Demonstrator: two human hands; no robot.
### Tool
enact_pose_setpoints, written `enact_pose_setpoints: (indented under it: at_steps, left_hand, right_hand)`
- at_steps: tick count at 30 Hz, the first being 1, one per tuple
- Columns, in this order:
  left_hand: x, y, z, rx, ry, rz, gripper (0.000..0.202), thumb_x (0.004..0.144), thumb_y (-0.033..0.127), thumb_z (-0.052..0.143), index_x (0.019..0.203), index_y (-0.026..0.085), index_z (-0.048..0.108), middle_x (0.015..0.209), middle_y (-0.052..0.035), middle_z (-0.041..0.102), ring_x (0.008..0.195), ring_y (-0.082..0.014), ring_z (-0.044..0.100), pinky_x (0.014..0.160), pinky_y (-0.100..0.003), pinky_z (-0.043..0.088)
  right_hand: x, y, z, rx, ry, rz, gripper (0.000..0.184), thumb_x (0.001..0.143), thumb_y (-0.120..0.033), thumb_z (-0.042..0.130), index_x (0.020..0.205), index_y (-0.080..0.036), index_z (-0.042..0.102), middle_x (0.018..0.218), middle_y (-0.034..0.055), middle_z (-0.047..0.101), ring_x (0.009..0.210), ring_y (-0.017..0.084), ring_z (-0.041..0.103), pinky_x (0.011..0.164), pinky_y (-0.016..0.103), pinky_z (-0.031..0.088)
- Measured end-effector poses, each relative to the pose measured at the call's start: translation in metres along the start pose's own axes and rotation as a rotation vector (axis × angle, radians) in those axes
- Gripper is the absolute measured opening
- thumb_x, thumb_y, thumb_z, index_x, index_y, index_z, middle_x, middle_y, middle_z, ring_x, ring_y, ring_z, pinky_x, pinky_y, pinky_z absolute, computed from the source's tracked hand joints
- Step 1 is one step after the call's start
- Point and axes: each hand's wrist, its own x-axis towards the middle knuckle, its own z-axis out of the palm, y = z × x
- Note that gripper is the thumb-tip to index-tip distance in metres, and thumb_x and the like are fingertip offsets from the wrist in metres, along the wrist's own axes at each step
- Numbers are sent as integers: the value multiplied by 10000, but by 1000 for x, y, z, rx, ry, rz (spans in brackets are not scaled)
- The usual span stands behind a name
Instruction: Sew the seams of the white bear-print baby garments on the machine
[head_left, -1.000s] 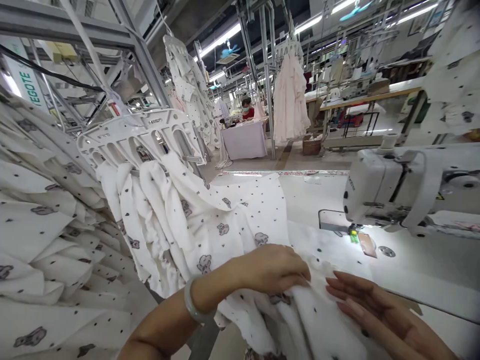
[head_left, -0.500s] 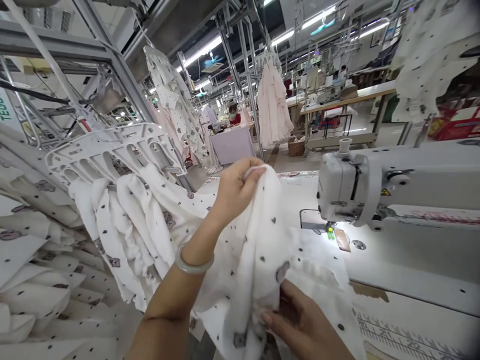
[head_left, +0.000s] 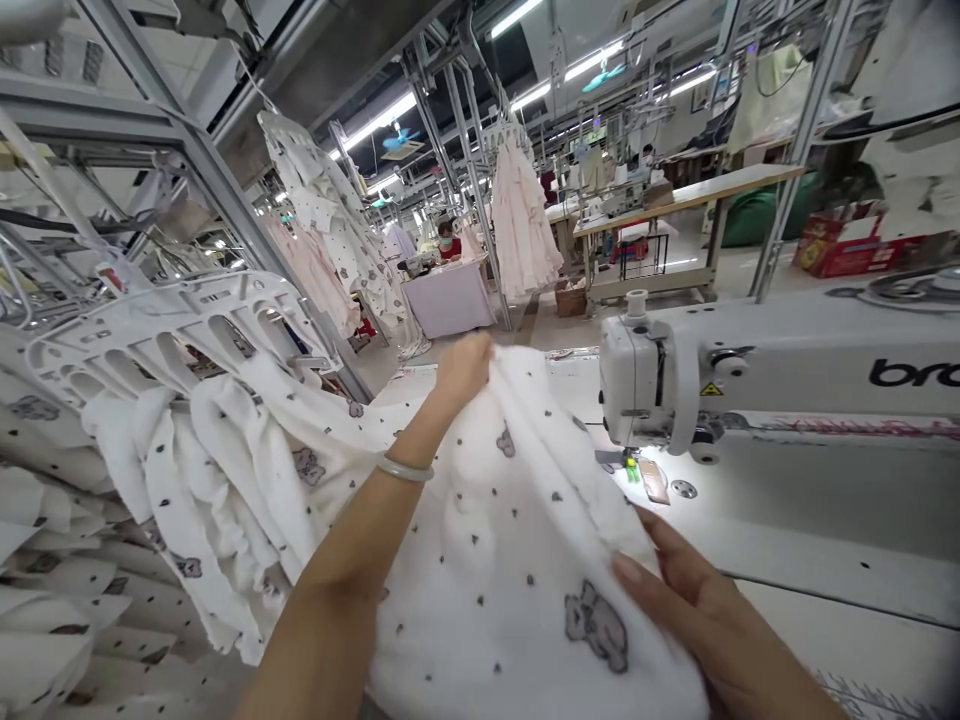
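Note:
My left hand (head_left: 463, 368) is stretched forward, its fingers pinched on the far edge of a white printed fabric piece (head_left: 517, 540) with small grey bear marks. A pale bangle sits on that wrist. My right hand (head_left: 701, 605) grips the near right edge of the same fabric, thumb on top. The cloth is pulled taut between both hands, above the white sewing table (head_left: 825, 540). The sewing machine (head_left: 720, 375) stands just right of my left hand, its needle area lit.
A white plastic hanger rack (head_left: 172, 325) holds several bundled pieces of the same printed cloth at left. More garments hang from overhead rails in the middle distance. A person sits at a table (head_left: 450, 295) far back. Work tables stand at the right rear.
My left hand has carried the fabric's edge up and forward, away from me. My right hand shifted from flat on the cloth to gripping its near edge, and the piece now spreads out between them.

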Motion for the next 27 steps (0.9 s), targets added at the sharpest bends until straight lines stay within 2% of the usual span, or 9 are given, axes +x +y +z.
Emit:
enact_pose_setpoints:
  at_steps: [3, 6, 9, 11, 15, 19, 22, 25, 27]
  left_hand:
    - [-19, -1, 28, -46, -259, 71, 351, 918, 177, 719, 1268, 158, 703, 1299, -176, 724, 1270, -353, 664, 1104, -465, 503]
    - [-42, 15, 49, -151, -431, 213, 378, 1000, 216, 637, 1377, 195, 667, 1469, -124, 660, 1408, -284, 584, 1185, -400, 459]
    - [-59, 37, 66, -251, -533, 323, 335, 1063, 304, 571, 1371, 230, 679, 1464, -82, 666, 1426, -249, 559, 1165, -359, 469]
    - [-63, 47, 77, -284, -579, 347, 325, 1007, 328, 669, 1310, 216, 708, 1378, -98, 702, 1366, -280, 592, 1116, -375, 496]
    - [-61, 46, 98, -328, -594, 313, 274, 889, 341, 792, 1099, 176, 734, 1115, -98, 719, 1124, -297, 661, 972, -386, 526]
    - [-57, 33, 101, -426, -559, 273, 233, 878, 374, 768, 839, 180, 645, 941, -49, 653, 945, -245, 638, 874, -354, 515]
    - [-56, 24, 85, -544, -520, 270, 248, 974, 422, 638, 898, 187, 612, 1041, -61, 662, 1024, -223, 635, 914, -334, 509]
    - [-53, 21, 64, -772, -553, 277, 423, 1020, 607, 527, 941, 194, 575, 971, -55, 669, 916, -195, 644, 849, -319, 522]
    - [-50, 26, 59, -850, -620, 266, 497, 991, 690, 528, 927, 199, 570, 881, -29, 643, 784, -171, 608, 747, -299, 504]
  right_hand:
    - [1, 10, -34, -195, 125, -64, 1028, 807, -701, 806, 1643, -297, 364, 1594, 157, 562, 1323, 363, 662, 1033, 428, 614]
    - [3, 29, -55, -423, 170, -143, 899, 861, -740, 712, 1599, -297, 452, 1624, 135, 529, 1327, 360, 658, 998, 406, 636]
    - [7, 38, -64, -740, 185, -323, 743, 933, -698, 639, 1558, -322, 504, 1545, 113, 606, 1317, 361, 666, 975, 444, 654]
    - [11, 38, -67, -999, 181, -497, 608, 989, -605, 611, 1518, -314, 538, 1505, 115, 632, 1259, 336, 706, 929, 421, 675]
    - [17, 29, -67, -1384, 240, -799, 291, 1058, -355, 516, 1291, -237, 644, 1406, 167, 669, 935, 287, 792, 595, 358, 687]
    - [22, 20, -69, -1653, 95, -1023, 209, 892, -92, 528, 950, -208, 693, 1065, 191, 749, 972, 416, 730, 733, 572, 680]
    - [19, 17, -61, -1386, 85, -880, 198, 923, -132, 524, 945, -222, 699, 1016, 172, 751, 934, 389, 716, 764, 545, 655]
    - [11, 17, -40, -925, 2, -568, 304, 1097, -370, 426, 974, -255, 679, 838, 69, 728, 761, 266, 726, 658, 362, 635]
    - [7, 15, -30, -504, -136, -293, 381, 1122, -492, 401, 1103, -246, 691, 809, 47, 728, 735, 246, 750, 660, 336, 638]
